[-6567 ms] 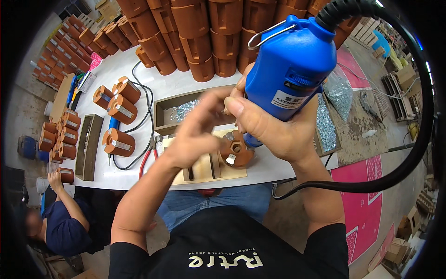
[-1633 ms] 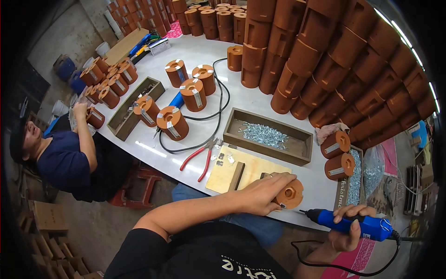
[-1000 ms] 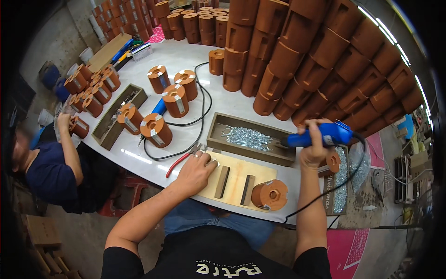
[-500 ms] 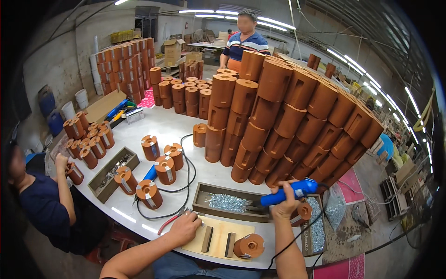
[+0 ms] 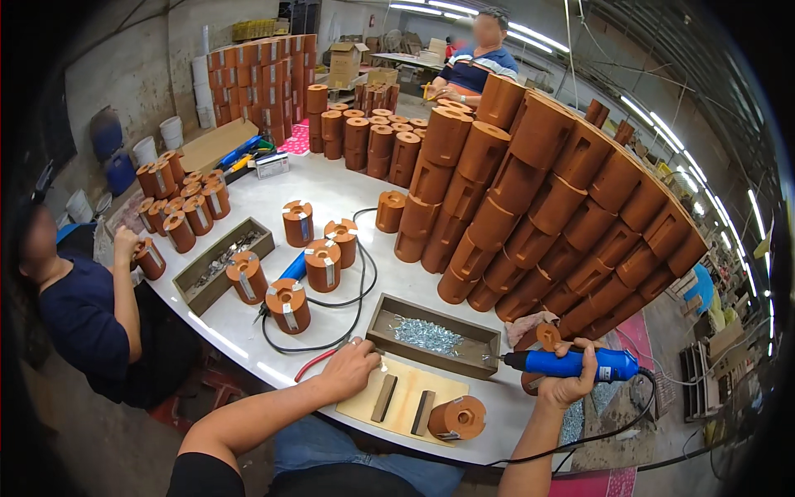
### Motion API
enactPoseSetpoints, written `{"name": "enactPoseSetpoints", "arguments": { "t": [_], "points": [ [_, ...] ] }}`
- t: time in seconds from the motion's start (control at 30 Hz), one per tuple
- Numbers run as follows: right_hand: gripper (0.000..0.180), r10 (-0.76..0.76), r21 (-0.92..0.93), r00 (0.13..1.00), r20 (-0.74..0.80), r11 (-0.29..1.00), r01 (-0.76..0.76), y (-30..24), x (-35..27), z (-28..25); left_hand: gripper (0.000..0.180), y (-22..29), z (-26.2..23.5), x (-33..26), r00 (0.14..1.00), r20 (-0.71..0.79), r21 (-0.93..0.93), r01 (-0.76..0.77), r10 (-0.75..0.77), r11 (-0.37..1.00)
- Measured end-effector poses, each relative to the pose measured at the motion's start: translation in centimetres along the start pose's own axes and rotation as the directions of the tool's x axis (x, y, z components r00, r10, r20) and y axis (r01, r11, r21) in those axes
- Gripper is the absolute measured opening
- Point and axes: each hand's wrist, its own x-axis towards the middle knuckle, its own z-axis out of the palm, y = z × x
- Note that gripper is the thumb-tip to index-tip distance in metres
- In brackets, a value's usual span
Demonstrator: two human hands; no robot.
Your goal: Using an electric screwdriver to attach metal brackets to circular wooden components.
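Along the near edge of the white table point(image 5: 319, 186), a pale board point(image 5: 362, 406) lies with two dark wooden strips point(image 5: 384, 398) set across it, and at its right end, just beside the right-hand strip, sits a brown cylinder point(image 5: 455, 419) with its holed end facing up and to the right. Over the surface's right end, the right hand point(image 5: 573, 378) is closed round a blue electric screwdriver point(image 5: 614, 365), fingers wrapped about its body, the dark nose pointing left toward the right end of a long wooden box point(image 5: 431, 361). A black cord point(image 5: 653, 393) loops down from its back. Silver screws point(image 5: 426, 335) lie heaped in the box. At the board's far left corner the left hand point(image 5: 352, 369) is lowered, knuckles up, fingers bent; I cannot tell whether it has hold of anything, as the palm is hidden. Red-handled pliers point(image 5: 315, 364) lie just beside it, partly out of sight. Toward the left edge, five cylinders point(image 5: 323, 269) stand by a looped cable point(image 5: 362, 294), and a second wooden box point(image 5: 258, 258) holds small metal pieces. Across the far right side rises a tall stack of cylinders point(image 5: 517, 207). At the left edge a seated person's hand point(image 5: 126, 242) touches another cylinder point(image 5: 151, 259).
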Motion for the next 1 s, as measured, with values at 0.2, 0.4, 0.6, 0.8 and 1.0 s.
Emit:
{"name": "enactPoseSetpoints", "arguments": {
  "t": [0.2, 0.4, 0.6, 0.8, 1.0],
  "points": [
    [0.021, 0.075, 0.091, 0.997, 0.003, 0.993, -0.075, -2.4, -0.8, -1.5, 0.015, -0.7, 1.6, -0.8, 0.987, -0.156, -0.048, -0.036, 0.028, 0.998],
    [0.023, -0.023, 0.015, 1.000, 0.014, 1.000, 0.023, -4.9, -1.8, -2.1, 0.016, 0.6, 0.0, -0.7, 0.969, -0.192, -0.101, 0.138, -0.155, 0.985],
    [0.025, -0.046, -0.020, 0.998, 0.032, 0.999, 0.046, -5.8, -3.5, -1.8, 0.017, -1.2, 0.6, -0.4, 0.973, -0.038, -0.076, 0.223, -0.226, 0.972],
    [0.028, -0.004, -0.007, 0.999, 0.037, 1.000, 0.004, -6.4, -4.4, -1.7, 0.006, -1.7, 1.9, 0.0, 0.978, -0.208, -0.081, 0.018, -0.034, 0.997],
    [0.028, -0.061, -0.026, 0.998, -0.014, 0.998, 0.060, -7.4, -4.8, -0.5, 0.001, -0.3, 0.0, 0.8, 0.977, -0.193, 0.079, -0.071, 0.086, 0.994]
  ]
}}
